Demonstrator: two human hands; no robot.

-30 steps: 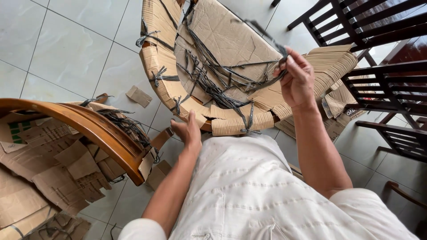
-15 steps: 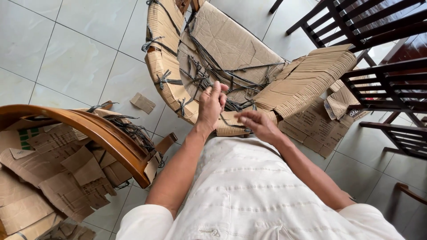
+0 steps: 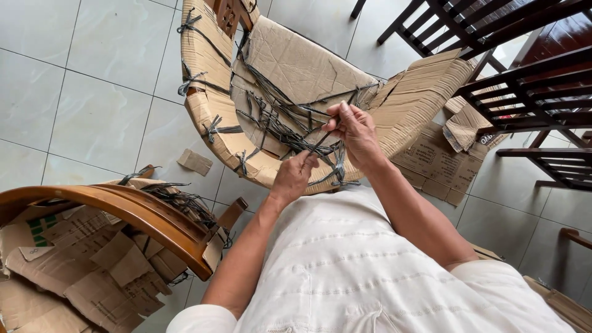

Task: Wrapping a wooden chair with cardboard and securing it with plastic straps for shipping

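A chair wrapped in brown cardboard (image 3: 296,68) lies tipped in front of me, tied round with dark plastic straps (image 3: 277,123). My left hand (image 3: 295,176) pinches a strap end at the near edge of the wrapped curved rail. My right hand (image 3: 350,132) is raised just above it, fingers closed on the same strap, pulled taut between the two hands. Loose cardboard (image 3: 419,92) hangs open on the chair's right side.
A bare curved wooden chair rail (image 3: 123,213) sits at lower left over a heap of torn cardboard (image 3: 68,277). Dark slatted wooden chairs (image 3: 524,80) stand at the right. A small cardboard scrap (image 3: 195,161) lies on the pale tiled floor (image 3: 92,92).
Both hands have come together at the middle of the wrapped chair. The right hand left the far right cardboard edge, the left rose from the rail, and both now grip a strap.
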